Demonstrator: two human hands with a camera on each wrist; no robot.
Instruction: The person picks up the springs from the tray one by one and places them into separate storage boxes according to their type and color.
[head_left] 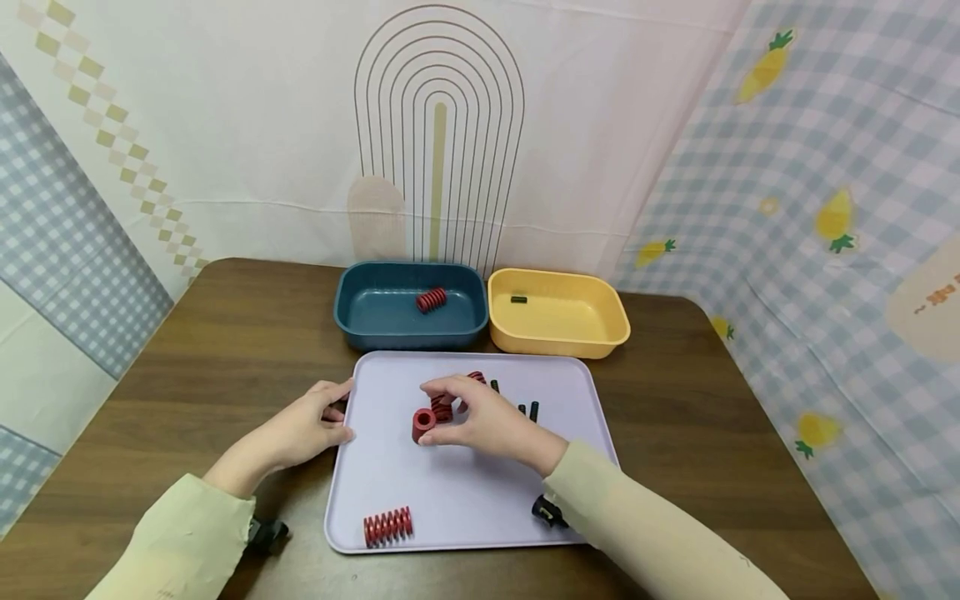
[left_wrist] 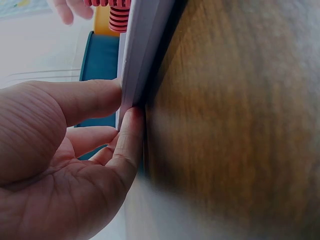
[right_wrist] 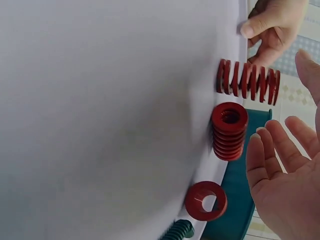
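My left hand (head_left: 303, 425) grips the left rim of the pale lilac tray (head_left: 480, 508), the thumb (left_wrist: 95, 97) against its edge. Over the middle of the tray hovers my right hand (head_left: 487, 412), thumb and fingers spread on either side of a red coil spring (head_left: 423, 425) whose open end faces up. A gap shows between that hand and the springs in the right wrist view. Another red spring (head_left: 441, 408) is partly hidden by the fingers, and a red spring (head_left: 477, 377) lies behind the hand. A longer-looking red spring (head_left: 387, 527) lies at the tray's front left.
Several small dark green springs (head_left: 534, 411) lie at the tray's right. Behind the tray, a blue bin (head_left: 412, 342) holds a red spring (head_left: 431, 300). Beside it, a yellow bin (head_left: 555, 343) holds a dark green spring (head_left: 518, 299). The wooden table (head_left: 187, 358) extends around them.
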